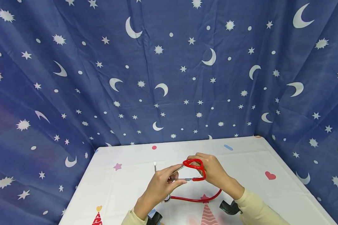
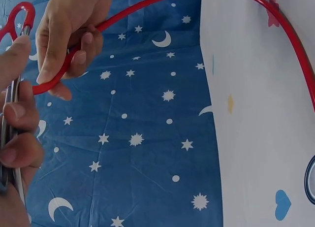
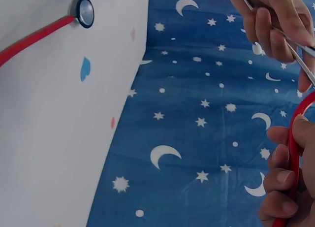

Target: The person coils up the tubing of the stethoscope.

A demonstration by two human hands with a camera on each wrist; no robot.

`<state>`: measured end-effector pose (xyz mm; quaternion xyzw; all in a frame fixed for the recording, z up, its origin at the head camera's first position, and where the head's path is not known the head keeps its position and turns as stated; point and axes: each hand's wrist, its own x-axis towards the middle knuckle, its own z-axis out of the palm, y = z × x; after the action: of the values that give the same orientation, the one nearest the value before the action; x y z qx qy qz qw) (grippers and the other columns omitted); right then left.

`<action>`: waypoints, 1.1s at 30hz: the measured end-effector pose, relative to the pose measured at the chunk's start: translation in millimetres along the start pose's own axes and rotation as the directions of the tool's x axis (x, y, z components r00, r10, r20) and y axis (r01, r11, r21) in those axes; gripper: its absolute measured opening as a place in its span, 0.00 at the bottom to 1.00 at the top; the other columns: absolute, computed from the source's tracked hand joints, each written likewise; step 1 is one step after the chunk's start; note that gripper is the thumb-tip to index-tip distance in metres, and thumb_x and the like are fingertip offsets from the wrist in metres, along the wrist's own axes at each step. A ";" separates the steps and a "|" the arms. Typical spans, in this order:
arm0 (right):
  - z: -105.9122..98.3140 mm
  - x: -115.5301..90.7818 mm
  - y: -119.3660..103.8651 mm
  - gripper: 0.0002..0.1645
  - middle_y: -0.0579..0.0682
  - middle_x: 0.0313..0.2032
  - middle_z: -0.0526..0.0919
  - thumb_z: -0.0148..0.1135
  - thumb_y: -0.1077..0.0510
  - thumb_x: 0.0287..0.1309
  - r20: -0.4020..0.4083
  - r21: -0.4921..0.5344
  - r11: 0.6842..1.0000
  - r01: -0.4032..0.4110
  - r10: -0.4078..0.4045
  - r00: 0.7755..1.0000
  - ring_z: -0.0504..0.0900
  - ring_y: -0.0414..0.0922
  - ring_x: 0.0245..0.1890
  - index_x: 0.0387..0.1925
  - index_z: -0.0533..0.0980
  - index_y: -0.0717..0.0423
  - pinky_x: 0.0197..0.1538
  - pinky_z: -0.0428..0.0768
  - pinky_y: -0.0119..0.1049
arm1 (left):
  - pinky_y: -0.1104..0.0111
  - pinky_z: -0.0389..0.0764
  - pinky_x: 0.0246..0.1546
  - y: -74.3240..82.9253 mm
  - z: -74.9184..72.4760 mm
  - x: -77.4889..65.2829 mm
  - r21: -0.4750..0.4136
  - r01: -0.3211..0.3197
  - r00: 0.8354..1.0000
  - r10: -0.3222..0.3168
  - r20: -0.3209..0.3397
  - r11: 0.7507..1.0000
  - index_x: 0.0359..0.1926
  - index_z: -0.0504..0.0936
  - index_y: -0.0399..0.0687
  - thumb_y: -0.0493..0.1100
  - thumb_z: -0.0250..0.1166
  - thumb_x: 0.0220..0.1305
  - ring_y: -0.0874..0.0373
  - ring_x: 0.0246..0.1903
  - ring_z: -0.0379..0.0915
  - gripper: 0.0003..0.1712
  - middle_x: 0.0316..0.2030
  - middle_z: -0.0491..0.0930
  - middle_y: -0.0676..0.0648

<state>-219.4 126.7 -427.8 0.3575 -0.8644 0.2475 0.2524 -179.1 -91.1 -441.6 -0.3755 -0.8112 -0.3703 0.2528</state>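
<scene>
A stethoscope with red tubing [image 1: 195,200] is held up above the table between both hands. My left hand [image 1: 162,182] grips its metal ear tubes [image 2: 14,109], fingers and thumb curled round them. A white eartip [image 1: 155,163] pokes out past that hand. On the other side, my right hand [image 1: 212,170] holds the red tubing near the fork, fingers wrapped round it in the right wrist view. The tubing loops down to the round chest piece [image 3: 85,12], which is close to the table surface; whether it rests there I cannot tell.
The table wears a white cloth [image 1: 242,156] printed with hearts, stars and party hats. Behind and at both sides hangs a blue curtain [image 1: 180,87] with white moons and stars. Black wrist mounts [image 1: 230,207] sit at the yellow sleeves [image 1: 259,207].
</scene>
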 end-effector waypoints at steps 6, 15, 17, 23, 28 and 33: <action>14.9 -9.2 -3.6 0.09 0.40 0.23 0.82 0.65 0.51 0.53 -0.050 -0.005 1.000 -0.023 0.022 0.999 0.78 0.32 0.23 0.35 0.81 0.49 0.29 0.76 0.20 | 0.89 0.64 0.22 -4.8 -1.9 0.4 -0.001 -0.022 0.997 0.021 -0.078 1.000 0.55 0.76 0.43 0.47 0.69 0.53 0.69 0.18 0.63 0.28 0.22 0.73 0.56; 25.4 -18.5 -7.8 0.11 0.39 0.20 0.80 0.62 0.49 0.56 -0.081 -0.032 0.998 -0.048 0.046 0.996 0.75 0.29 0.20 0.38 0.80 0.49 0.26 0.72 0.19 | 0.89 0.66 0.23 -10.8 -6.4 -2.0 -0.045 -0.027 1.000 0.026 -0.016 0.999 0.59 0.71 0.40 0.43 0.65 0.58 0.72 0.22 0.63 0.28 0.25 0.74 0.54; 25.9 -18.9 -7.6 0.10 0.38 0.21 0.80 0.63 0.50 0.56 -0.081 -0.040 0.998 -0.050 0.047 0.996 0.72 0.29 0.19 0.39 0.80 0.49 0.25 0.70 0.18 | 0.89 0.66 0.23 -13.3 -7.9 -2.3 -0.049 -0.030 1.000 0.030 0.003 0.998 0.60 0.70 0.39 0.42 0.64 0.59 0.73 0.22 0.63 0.28 0.27 0.74 0.54; 27.4 -22.0 -10.2 0.04 0.33 0.19 0.69 0.61 0.55 0.59 -0.052 -0.016 1.000 -0.020 0.019 0.998 0.58 0.27 0.17 0.36 0.78 0.49 0.22 0.60 0.17 | 0.87 0.67 0.22 -21.0 -14.4 -2.9 -0.001 0.063 0.996 -0.063 -0.068 0.998 0.59 0.72 0.40 0.43 0.64 0.59 0.74 0.22 0.63 0.27 0.27 0.74 0.55; 26.3 -25.2 -17.1 0.09 0.31 0.19 0.69 0.59 0.54 0.60 -0.031 -0.002 0.999 -0.037 0.037 0.999 0.57 0.26 0.16 0.42 0.79 0.50 0.20 0.59 0.15 | 0.86 0.68 0.21 -22.4 -16.2 -2.4 0.030 0.148 0.985 -0.144 -0.097 0.989 0.52 0.76 0.39 0.45 0.65 0.58 0.74 0.20 0.63 0.23 0.26 0.75 0.56; 24.8 -26.4 -23.9 0.12 0.35 0.22 0.75 0.60 0.56 0.60 -0.044 -0.001 1.000 -0.015 0.015 0.999 0.59 0.26 0.17 0.45 0.79 0.53 0.21 0.60 0.14 | 0.86 0.68 0.21 -22.6 -13.7 -3.0 0.068 0.191 0.977 -0.183 -0.108 0.979 0.51 0.76 0.40 0.45 0.65 0.58 0.74 0.20 0.64 0.22 0.26 0.75 0.57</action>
<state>-191.8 109.7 -456.6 0.3454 -0.8615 0.2565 0.2696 -193.5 -113.3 -444.7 -0.2681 -0.8429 -0.3789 0.2721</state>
